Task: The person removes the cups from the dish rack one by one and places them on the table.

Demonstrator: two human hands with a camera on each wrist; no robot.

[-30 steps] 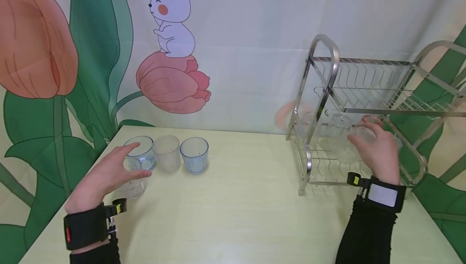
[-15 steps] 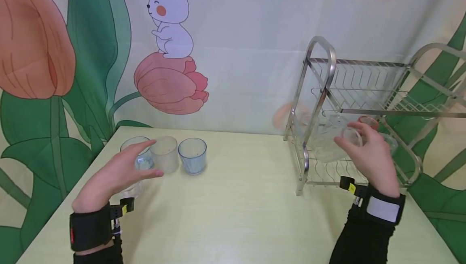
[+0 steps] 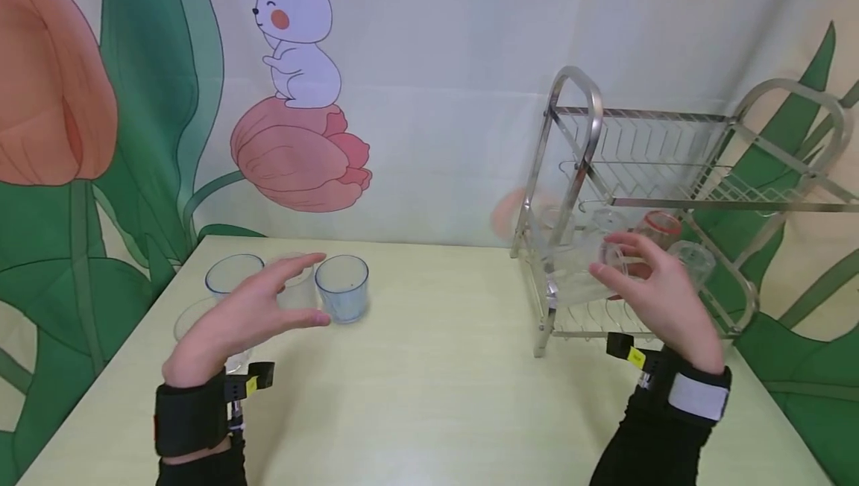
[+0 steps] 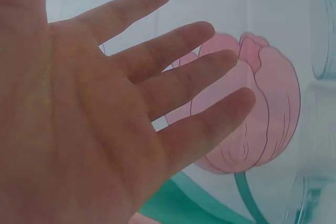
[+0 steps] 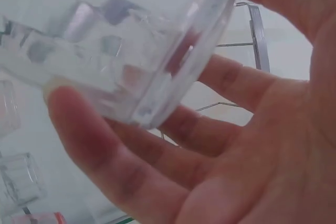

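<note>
My right hand point(image 3: 654, 288) grips a clear glass point(image 3: 577, 273) near its thick base, at the lower tier of the metal dish rack point(image 3: 705, 204). The glass lies tilted, its mouth pointing left; in the right wrist view, thumb and fingers curve round the base end of the glass point(image 5: 121, 51). My left hand point(image 3: 251, 314) hovers over the table's left side, fingers straight and spread, palm bare in the left wrist view. Beside its fingertips stand a blue glass point(image 3: 342, 288) and a frosted glass point(image 3: 300, 294). A blue-rimmed glass point(image 3: 231, 271) and a clear glass point(image 3: 190, 314) are partly hidden behind it.
On the rack's lower tier sit a red-rimmed glass point(image 3: 661, 223), a clear glass point(image 3: 694, 259) at the right and another clear glass point(image 3: 606, 219) at the back. The upper tier overhangs them. A printed cloth point(image 3: 429, 98) hangs behind the table point(image 3: 429, 396).
My left hand has moved right across the glasses, toward the blue one, fingers still spread. My right hand has shifted left with the clear glass, uncovering the red-rimmed glass. The head view has turned slightly right.
</note>
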